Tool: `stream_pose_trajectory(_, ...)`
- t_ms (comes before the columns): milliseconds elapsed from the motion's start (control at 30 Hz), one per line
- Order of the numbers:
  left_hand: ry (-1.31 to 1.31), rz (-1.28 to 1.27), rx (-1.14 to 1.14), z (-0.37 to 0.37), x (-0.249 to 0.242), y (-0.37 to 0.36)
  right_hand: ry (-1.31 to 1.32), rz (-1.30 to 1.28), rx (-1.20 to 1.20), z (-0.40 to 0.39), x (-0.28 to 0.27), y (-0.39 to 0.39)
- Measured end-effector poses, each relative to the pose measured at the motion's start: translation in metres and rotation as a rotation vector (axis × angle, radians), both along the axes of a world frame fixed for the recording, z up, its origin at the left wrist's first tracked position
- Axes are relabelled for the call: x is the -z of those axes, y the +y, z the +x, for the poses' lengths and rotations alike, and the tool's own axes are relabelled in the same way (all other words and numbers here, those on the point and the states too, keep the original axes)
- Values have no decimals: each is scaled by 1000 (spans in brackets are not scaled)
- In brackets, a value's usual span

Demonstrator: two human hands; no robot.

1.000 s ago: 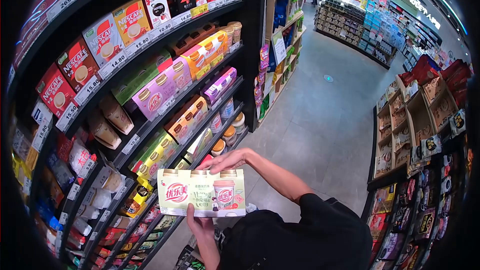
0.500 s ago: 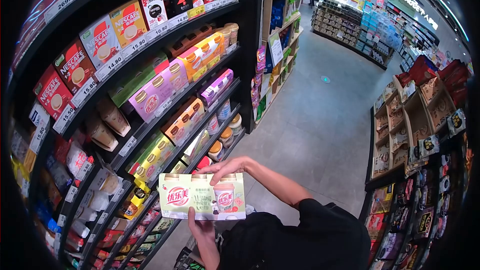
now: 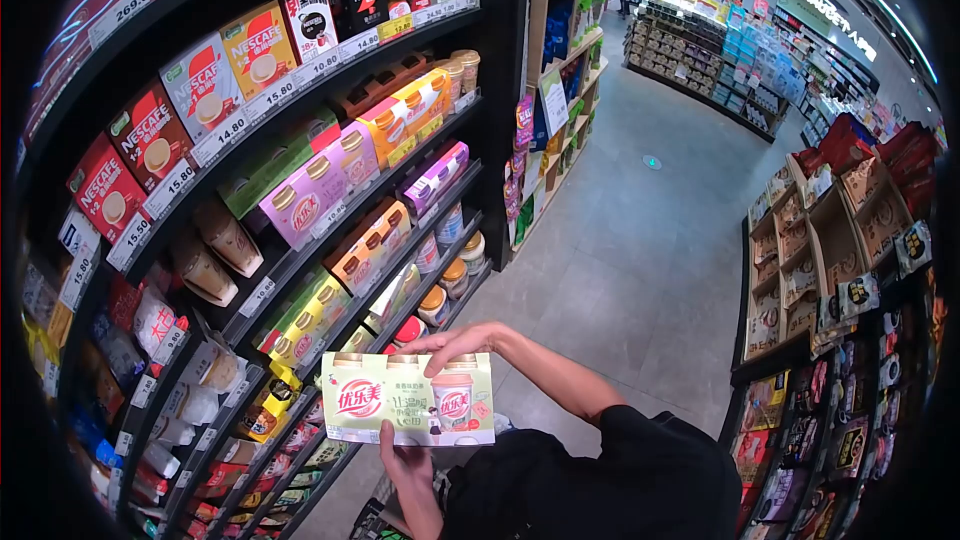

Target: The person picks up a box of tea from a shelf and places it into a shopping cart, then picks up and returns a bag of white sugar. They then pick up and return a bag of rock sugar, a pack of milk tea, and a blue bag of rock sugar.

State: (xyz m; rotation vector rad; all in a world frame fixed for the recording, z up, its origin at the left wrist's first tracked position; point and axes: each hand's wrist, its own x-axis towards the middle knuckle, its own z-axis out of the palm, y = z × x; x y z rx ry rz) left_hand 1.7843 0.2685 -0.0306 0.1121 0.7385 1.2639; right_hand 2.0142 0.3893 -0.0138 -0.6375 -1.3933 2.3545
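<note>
From afar, I hold the green carton (image 3: 410, 398) up near the shelf (image 3: 505, 110) with both hands: my left hand (image 3: 408, 465) pinches its bottom edge, thumb in front; my right hand (image 3: 466, 342) bends over its top.

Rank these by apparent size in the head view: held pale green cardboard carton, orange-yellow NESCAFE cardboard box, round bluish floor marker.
1. Held pale green cardboard carton
2. Orange-yellow NESCAFE cardboard box
3. Round bluish floor marker
</note>
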Motion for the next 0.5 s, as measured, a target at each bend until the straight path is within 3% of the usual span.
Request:
stream_pose_trajectory(433, -91, 23, -54, -5, 32, -5, -20, -25, 2, 5, -2, 9)
stream_pose_trajectory(500, -68, 86, 78, -4, 30, -7, -9, -24, -1, 6, -3, 9)
